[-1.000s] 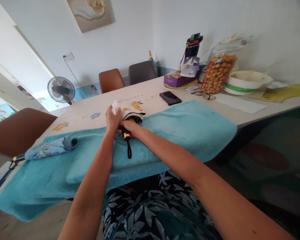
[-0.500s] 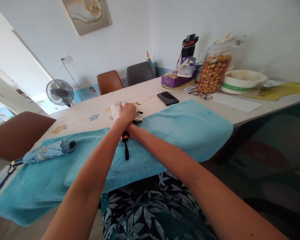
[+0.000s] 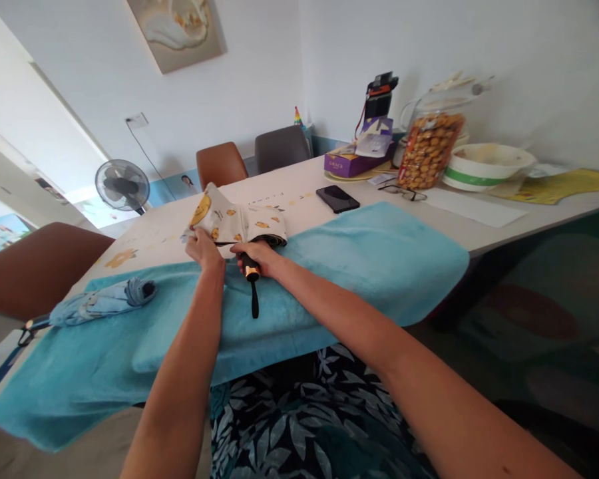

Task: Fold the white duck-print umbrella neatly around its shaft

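Observation:
A cream folding umbrella point(image 3: 252, 223) with yellow-orange prints lies over the table in front of me, its canopy loose and partly spread to the left. My right hand point(image 3: 257, 256) is wrapped round its black handle, which has a gold band and a black wrist strap hanging toward me. With my left hand point(image 3: 203, 249) I pinch the edge of a canopy fold and hold it out to the left. Under both wrists lies a turquoise towel point(image 3: 359, 259). On the towel's left part rests a rolled blue umbrella point(image 3: 102, 303).
Beyond the towel on the table point(image 3: 299, 189) is a black phone point(image 3: 337, 198). Eyeglasses point(image 3: 403, 192), a snack jar point(image 3: 432, 150), a white bowl point(image 3: 484, 166) and a purple box point(image 3: 354, 163) stand at the right. Chairs and a fan point(image 3: 122, 186) are behind.
My left hand has moved from on top of the umbrella to the left, pulling a canopy fold outward. The right hand stays on the handle, now more in sight.

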Motion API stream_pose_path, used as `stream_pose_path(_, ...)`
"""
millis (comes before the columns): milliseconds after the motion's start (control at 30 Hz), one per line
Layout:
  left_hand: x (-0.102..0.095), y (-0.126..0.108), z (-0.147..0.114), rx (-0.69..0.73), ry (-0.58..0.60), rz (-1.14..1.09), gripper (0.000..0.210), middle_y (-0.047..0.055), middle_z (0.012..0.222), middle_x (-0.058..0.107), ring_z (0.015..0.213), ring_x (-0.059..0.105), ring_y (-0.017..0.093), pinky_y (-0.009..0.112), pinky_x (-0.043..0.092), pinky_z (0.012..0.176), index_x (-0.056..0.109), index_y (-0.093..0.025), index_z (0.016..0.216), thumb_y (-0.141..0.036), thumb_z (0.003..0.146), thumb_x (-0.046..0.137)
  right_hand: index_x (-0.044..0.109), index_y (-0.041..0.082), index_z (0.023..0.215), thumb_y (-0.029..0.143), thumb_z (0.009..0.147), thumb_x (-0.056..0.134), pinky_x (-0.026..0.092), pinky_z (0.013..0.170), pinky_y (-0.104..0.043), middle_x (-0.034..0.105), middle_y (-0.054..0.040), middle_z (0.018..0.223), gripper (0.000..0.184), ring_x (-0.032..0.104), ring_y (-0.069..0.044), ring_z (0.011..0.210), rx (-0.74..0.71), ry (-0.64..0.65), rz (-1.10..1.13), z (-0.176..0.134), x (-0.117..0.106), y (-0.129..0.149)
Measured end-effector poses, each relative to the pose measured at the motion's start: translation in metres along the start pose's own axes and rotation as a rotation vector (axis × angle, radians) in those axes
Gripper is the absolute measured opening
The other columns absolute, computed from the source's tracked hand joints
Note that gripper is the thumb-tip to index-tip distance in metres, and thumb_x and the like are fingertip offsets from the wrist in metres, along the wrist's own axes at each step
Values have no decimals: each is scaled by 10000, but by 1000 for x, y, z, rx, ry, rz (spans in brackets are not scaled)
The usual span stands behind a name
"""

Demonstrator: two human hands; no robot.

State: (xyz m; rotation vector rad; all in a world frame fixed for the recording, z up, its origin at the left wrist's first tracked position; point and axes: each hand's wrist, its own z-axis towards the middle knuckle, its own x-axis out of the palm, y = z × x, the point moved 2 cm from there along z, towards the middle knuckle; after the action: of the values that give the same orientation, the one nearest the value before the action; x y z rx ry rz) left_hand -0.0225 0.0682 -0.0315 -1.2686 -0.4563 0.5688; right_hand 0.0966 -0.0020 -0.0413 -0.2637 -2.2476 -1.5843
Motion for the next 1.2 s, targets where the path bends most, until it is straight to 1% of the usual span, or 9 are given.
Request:
stream_pose_path(167, -7, 10, 1, -150, -73, -290, 298, 72, 991, 620, 802, 635, 136, 240, 529, 616, 535, -153, 1042, -211, 777, 413, 510, 145, 718, 177, 843, 672, 452, 350, -187, 507, 40, 539, 207, 499, -80, 391, -43, 29, 31, -2, -2, 1)
stream_pose_path(433, -8, 4, -5, -215, -85, -394, 290, 90, 1056, 625, 882, 651, 156, 249, 557, 655, 550, -154, 1020, -207, 760, 434, 497, 152, 798, 392, 901, 611, 431, 343, -181, 511, 42, 577, 285, 481, -66, 378, -88, 17, 141, 0, -9, 8)
stream_pose_path(633, -7, 14, 3, -182, -106, -286, 328, 79, 1019, 604, 935, 636, 165, 290, 556, 728, 533, -162, 1025, -170, 735, 379, 509, 137, 754, 247, 890, 624, 427, 328, -183, 510, 43, 543, 209, 477, -66, 358, -39, 0, 112, 4, -14, 8)
stream_pose_path(767, -13, 21, 15, -179, -181, -79, 365, 73, 1001, 545, 1024, 590, 183, 354, 514, 852, 464, -177, 1068, -95, 731, 350, 491, 143, 682, 174, 869, 599, 427, 320, -179, 507, 43, 515, 218, 484, -70, 353, -81, -16, 60, 3, -12, 7)
stream_pose_path(900, -19, 12, 10, 1, -243, 58, 309, 79, 1069, 525, 1069, 542, 168, 346, 426, 971, 452, -182, 1055, -105, 771, 358, 470, 161, 650, 159, 835, 609, 427, 315, -184, 480, 47, 459, 231, 465, -80, 335, -132, -63, -14, 0, -10, 6)
stream_pose_path(967, -14, 3, -2, 149, -150, 36, 289, 78, 1070, 557, 1065, 548, 159, 325, 406, 992, 494, -174, 1036, -119, 778, 375, 460, 173, 642, 152, 821, 615, 432, 317, -192, 466, 48, 438, 238, 456, -87, 325, -136, -85, -60, -2, -7, 6)
stream_pose_path(1033, -4, -4, -17, 235, 62, -16, 293, 84, 1087, 598, 1078, 563, 164, 316, 406, 998, 546, -166, 1045, -146, 794, 395, 458, 181, 642, 145, 815, 611, 433, 319, -200, 461, 45, 427, 233, 453, -94, 319, -132, -106, -110, -3, -5, 5)
stream_pose_path(1133, 13, -8, -37, 225, 402, -76, 349, 104, 1283, 570, 1251, 485, 192, 324, 356, 1066, 582, -164, 1150, -240, 842, 438, 479, 181, 659, 156, 790, 636, 420, 308, -207, 475, 37, 428, 206, 458, -108, 324, -193, -115, -161, -5, -2, 5)
stream_pose_path(1200, 19, -7, -42, 176, 510, -96, 418, 89, 1425, 469, 1360, 369, 186, 316, 293, 1116, 548, -174, 1253, -282, 861, 450, 491, 175, 667, 175, 777, 652, 423, 315, -211, 493, 27, 436, 195, 467, -114, 339, -246, -86, -189, -5, -1, 5)
